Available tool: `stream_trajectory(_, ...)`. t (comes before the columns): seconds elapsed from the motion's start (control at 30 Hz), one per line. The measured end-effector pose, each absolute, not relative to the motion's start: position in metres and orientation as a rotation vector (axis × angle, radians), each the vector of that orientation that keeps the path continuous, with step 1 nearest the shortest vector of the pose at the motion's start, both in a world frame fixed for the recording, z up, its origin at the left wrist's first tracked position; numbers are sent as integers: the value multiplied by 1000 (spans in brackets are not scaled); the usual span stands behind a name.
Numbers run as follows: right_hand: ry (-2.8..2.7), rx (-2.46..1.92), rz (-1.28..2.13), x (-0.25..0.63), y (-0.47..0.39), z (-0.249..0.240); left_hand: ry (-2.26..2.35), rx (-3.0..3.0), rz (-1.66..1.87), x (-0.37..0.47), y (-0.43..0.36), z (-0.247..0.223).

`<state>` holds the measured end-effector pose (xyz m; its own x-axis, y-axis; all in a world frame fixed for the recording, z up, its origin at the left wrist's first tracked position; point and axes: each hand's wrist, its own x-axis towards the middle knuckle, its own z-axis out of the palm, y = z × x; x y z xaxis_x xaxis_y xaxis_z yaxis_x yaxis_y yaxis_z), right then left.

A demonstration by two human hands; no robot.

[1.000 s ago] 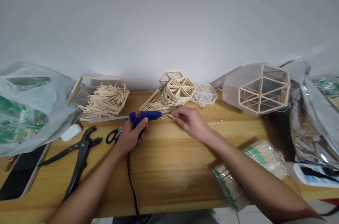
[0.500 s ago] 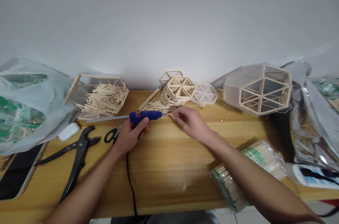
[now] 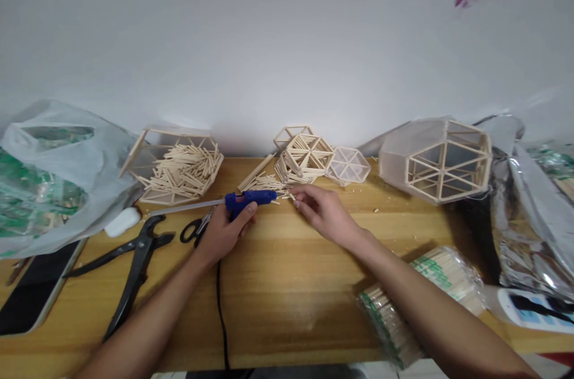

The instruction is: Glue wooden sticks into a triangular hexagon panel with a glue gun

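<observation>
My left hand (image 3: 228,229) is wrapped round a blue hot glue gun (image 3: 242,202), its nozzle pointing right. A long translucent glue stick (image 3: 186,207) sticks out of its back end. Just right of the nozzle, my right hand (image 3: 325,214) pinches a short wooden stick (image 3: 292,196) between thumb and fingertips. The nozzle is close to the stick's end; whether they touch I cannot tell. Behind both hands lie loose cut sticks (image 3: 264,182) and a stack of hexagonal stick frames (image 3: 309,155). A small hexagon with a translucent covering (image 3: 348,165) lies beside them.
A stick-framed container (image 3: 215,179) full of short sticks stands at left, a larger hexagonal lantern-like frame (image 3: 442,170) at right. Black pliers (image 3: 137,256), scissors (image 3: 192,229), a phone (image 3: 38,289), bagged sticks (image 3: 443,274) and a power strip (image 3: 533,307) lie around. A cord (image 3: 220,307) trails off the front edge.
The whole view has shifted slightly. Both hands keep their grips, and the glue gun's nozzle stays close to the stick in my right hand.
</observation>
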<state>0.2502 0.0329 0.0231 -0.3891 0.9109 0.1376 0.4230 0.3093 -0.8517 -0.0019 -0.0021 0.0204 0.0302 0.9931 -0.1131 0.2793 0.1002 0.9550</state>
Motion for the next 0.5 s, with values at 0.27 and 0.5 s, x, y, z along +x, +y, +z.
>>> stream_trajectory(0.27,-1950,-1188,1003,250,35,23,1421,1337,944,-1,-3,20)
stream_trajectory(0.5,-2078,-1177,899,251,36,21,1448,1324,978,-2,-5,14)
